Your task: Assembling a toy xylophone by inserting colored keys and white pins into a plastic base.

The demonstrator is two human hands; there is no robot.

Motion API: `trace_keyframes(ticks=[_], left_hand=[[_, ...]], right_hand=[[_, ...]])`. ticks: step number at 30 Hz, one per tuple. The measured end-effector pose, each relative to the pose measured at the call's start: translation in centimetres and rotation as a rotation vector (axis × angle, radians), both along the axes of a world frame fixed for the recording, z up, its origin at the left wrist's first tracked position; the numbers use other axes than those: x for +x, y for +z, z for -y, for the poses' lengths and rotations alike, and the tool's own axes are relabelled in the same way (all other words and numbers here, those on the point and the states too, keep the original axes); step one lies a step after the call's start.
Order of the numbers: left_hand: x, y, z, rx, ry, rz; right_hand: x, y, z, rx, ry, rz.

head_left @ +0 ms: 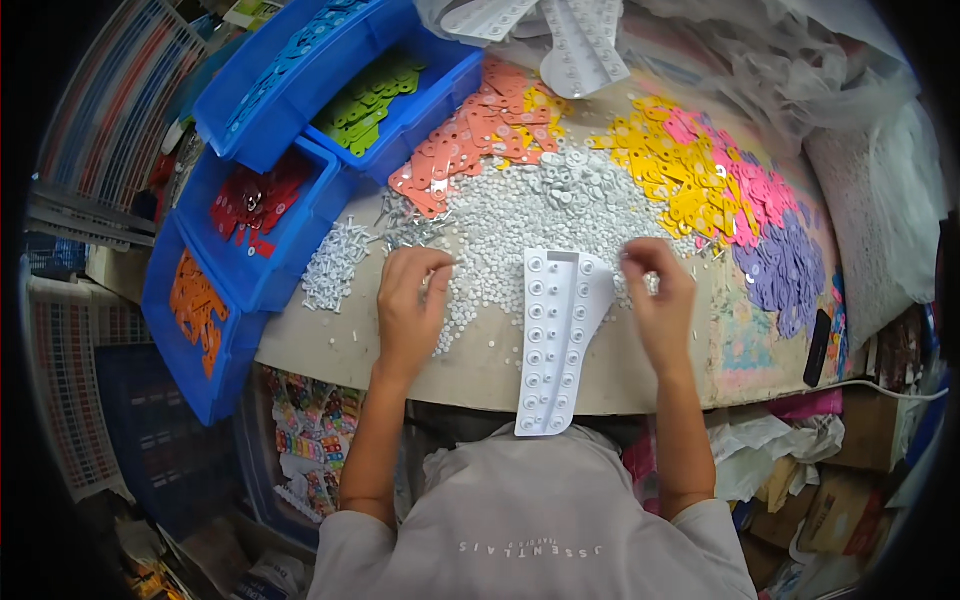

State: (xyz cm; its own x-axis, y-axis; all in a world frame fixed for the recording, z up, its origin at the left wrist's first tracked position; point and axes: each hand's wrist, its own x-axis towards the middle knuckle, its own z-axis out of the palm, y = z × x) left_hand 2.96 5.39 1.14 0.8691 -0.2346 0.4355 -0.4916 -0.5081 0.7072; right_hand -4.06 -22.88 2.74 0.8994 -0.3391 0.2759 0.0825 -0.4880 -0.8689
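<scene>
A long white plastic tray with two rows of round seats lies between my hands, its near end over the table edge. Small white round pieces sit in its seats. My left hand is to the left of the tray, fingers curled toward the thumb over the edge of a pile of small white discs. To the right, my right hand has thumb and fingertips bent together beside larger pale washer-like rings. Whatever either hand pinches is too small to make out.
Blue bins at the left hold blue, green, red and orange flat pieces. White screws lie near them. Salmon, yellow, pink and purple pieces ring the far side. More white trays lie beyond.
</scene>
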Motion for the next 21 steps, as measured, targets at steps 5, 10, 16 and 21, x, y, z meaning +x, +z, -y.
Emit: trace_keyframes(ticks=[5,10,16,21], left_hand=[[-1.3,1.5,2.4,-0.075,-0.074,-0.044],[-2.0,1.4,3.6,-0.251,-0.083,-0.291],[-1.2,0.9,5.7,-0.143,-0.194,-0.224],[-0.1,-0.9,7.5,-0.015,-0.287,-0.02]], right_hand=[[1.6,-1.1,-3.7,-0.056,0.102,-0.012],[2.0,-2.7,-4.2,-0.112,0.072,-0.075],[2.2,-3.5,-4.0,-0.229,0.069,0.009],[2.1,-3.4,-3.7,-0.297,0.201,0.117]])
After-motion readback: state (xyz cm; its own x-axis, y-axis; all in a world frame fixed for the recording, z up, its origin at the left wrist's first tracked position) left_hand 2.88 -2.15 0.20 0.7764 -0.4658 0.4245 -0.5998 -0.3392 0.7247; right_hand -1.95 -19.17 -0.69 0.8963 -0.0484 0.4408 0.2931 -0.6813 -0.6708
